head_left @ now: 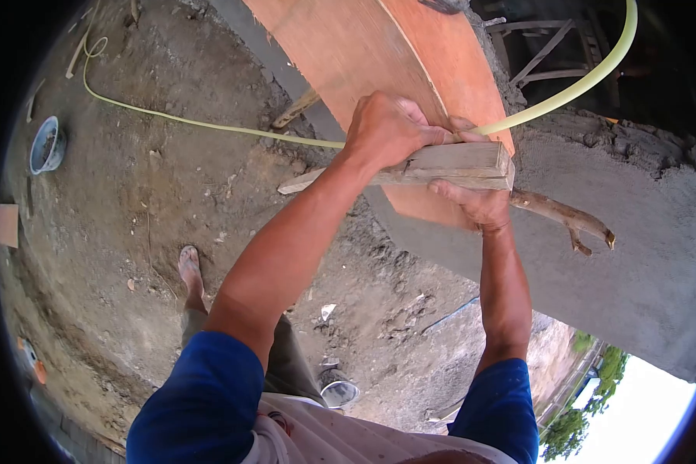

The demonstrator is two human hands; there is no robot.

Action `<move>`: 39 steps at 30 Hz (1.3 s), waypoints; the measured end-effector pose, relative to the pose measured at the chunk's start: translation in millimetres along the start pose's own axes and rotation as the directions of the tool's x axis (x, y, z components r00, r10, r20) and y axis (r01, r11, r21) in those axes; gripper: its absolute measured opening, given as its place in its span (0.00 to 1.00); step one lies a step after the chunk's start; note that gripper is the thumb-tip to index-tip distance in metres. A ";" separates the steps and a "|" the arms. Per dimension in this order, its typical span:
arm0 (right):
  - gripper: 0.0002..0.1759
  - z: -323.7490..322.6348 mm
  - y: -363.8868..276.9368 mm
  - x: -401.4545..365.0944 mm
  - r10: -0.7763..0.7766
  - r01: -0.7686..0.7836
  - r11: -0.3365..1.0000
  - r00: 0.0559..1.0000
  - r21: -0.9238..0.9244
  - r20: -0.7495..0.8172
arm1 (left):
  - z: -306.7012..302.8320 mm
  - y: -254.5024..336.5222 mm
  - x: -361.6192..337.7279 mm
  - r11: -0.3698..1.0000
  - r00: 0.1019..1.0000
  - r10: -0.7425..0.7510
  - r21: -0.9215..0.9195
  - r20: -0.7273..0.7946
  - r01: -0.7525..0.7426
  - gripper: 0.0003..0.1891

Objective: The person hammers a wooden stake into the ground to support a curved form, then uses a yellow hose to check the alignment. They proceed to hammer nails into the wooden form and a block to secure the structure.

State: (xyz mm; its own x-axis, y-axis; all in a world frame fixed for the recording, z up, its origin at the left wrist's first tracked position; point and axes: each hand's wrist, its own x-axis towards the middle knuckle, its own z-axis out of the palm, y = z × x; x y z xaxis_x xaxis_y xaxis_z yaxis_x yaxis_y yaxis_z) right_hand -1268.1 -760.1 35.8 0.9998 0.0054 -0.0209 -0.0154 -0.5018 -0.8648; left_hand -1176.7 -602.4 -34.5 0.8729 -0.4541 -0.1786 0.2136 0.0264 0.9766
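Note:
My left hand [387,131] is closed on a pale yellow-green hose [572,91], pressing it down beside a wooden block [456,161]. The hose runs out of my grip on both sides. My right hand [479,203] is wrapped round the right end of the block, its thumb on the near face and fingertips showing at the far edge, close to the hose. Part of the left end of the block is behind my left wrist. Both hands are over a curved plywood panel [348,46], which has a second sheet along its seam.
A grey cement-plastered beam [611,209] extends to the right, with a branch [564,210] jutting out beside it. On the dirt ground [170,69] stand a bucket [48,145] at the left and another container [338,389] near my legs. A stick [296,107] leans by the panel.

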 end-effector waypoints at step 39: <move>0.74 1.8 -7.3 -3.7 -0.298 0.223 0.943 0.898 -0.248 -0.323 | 22.9 -101.8 -45.9 0.871 0.865 0.487 0.148 -0.124 -0.469 0.25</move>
State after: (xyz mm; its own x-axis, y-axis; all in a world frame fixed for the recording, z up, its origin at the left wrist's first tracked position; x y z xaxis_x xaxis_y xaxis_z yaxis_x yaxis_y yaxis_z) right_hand -1271.8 -754.9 41.2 0.9074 -0.1255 0.4011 0.2124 -0.6865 -0.6954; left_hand -1248.6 -604.7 -122.9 0.9131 -0.2696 0.3058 -0.2881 0.1042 0.9519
